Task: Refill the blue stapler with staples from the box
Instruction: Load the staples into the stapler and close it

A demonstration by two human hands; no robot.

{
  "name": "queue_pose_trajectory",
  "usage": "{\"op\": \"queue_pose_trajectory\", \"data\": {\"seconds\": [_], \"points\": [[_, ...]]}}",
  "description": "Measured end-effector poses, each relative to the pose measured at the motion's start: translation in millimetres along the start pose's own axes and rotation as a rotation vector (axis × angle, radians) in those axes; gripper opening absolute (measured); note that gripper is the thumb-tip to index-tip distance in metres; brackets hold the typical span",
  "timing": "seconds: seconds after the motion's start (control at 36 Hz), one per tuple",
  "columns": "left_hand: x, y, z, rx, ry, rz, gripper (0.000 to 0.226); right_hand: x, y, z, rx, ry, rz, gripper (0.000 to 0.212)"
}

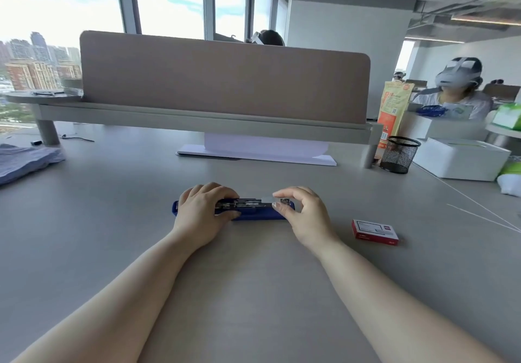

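Staples going in now: the right hand (306, 216) pinches a small silvery strip of staples (267, 199) between thumb and forefinger, right over the open metal channel of the blue stapler (260, 215). That stapler lies flat on the grey desk (253, 292), mid-desk, straight ahead of the person, its length running left to right. The left hand (201, 212) is clamped over its left end, fingers curled across the top, pinning it down.

To do this well, I'd say keep that left hand firm so the body can't slide, line the strip up square with the channel, legs down, and lower it flat rather than nose-first; a tilted strip could jam or snap.

Over to the right, well apart from the stapler, sits the red staple box (375, 232), seemingly closed, contents hidden. Further back, a black mesh pen cup (399, 155) stands upright; whether anything is in it, can't tell.
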State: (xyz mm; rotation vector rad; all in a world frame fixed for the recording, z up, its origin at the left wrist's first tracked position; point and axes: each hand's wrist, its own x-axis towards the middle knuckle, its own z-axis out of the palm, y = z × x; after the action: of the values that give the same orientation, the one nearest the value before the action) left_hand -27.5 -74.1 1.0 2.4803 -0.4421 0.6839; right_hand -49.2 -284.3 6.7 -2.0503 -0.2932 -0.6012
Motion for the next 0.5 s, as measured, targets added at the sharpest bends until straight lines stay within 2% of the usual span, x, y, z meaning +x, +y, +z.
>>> {"op": "queue_pose_trajectory", "data": {"seconds": [0.5], "points": [[0.3,0.8,-0.5,-0.014,0.000,-0.006,0.025,1.4,7.2,2.1,-0.065,-0.020,0.035,0.014]]}}
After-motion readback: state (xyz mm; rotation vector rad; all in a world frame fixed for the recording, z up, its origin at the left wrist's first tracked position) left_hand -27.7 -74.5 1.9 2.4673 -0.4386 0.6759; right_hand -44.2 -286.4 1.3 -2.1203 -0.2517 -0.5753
